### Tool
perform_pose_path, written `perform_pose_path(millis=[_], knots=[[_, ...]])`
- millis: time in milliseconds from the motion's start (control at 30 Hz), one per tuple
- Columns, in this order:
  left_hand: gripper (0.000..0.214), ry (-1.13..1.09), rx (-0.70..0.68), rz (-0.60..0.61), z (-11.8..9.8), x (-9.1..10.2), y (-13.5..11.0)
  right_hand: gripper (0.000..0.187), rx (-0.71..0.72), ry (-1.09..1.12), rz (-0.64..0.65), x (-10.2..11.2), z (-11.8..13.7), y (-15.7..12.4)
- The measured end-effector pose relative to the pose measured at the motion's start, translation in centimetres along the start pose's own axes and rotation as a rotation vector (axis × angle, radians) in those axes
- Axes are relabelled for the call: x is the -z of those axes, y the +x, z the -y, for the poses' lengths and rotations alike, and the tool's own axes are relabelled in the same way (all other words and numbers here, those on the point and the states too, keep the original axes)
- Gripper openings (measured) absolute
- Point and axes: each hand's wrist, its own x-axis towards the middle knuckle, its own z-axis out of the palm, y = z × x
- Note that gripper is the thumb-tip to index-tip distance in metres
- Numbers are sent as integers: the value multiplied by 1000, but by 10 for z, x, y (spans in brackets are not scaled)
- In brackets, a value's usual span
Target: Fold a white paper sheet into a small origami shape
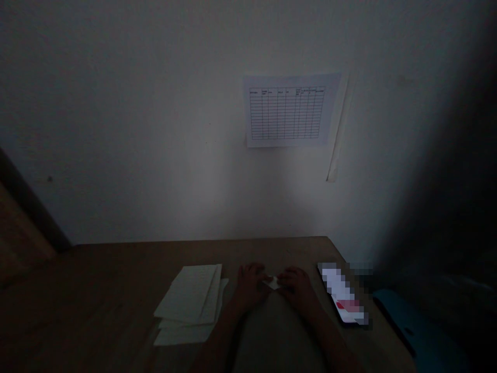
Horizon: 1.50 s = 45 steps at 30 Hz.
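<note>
In dim light, my left hand [250, 285] and my right hand [297, 287] rest side by side on a wooden table [116, 280]. Their fingers are curled and pressed together on a small white piece of paper [274, 283] between them. A sheet of paper [272, 331] lies under my forearms. Left of my left hand sits a loose stack of white paper sheets [192, 305]. Right of my right hand lies a phone [341, 292] with its screen lit.
The table stands against a pale wall with a printed grid sheet [287, 111] stuck to it. A blue flat object [419, 331] lies past the table's right edge. A dark wooden piece [23, 217] leans at the far left.
</note>
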Motion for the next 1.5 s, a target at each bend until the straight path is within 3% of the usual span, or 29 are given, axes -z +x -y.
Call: perform_pose_path(millis=[467,1000,1500], knots=[[25,18,52,29,-5,5,2,19,-52,8,-20,4,8,3],[23,14,96,32,-7,4,4,9,100,-215,-80,-3,10,3],[25,-1,125,-23,-11,5,5,15,-78,-232,-18,-8,10,8]])
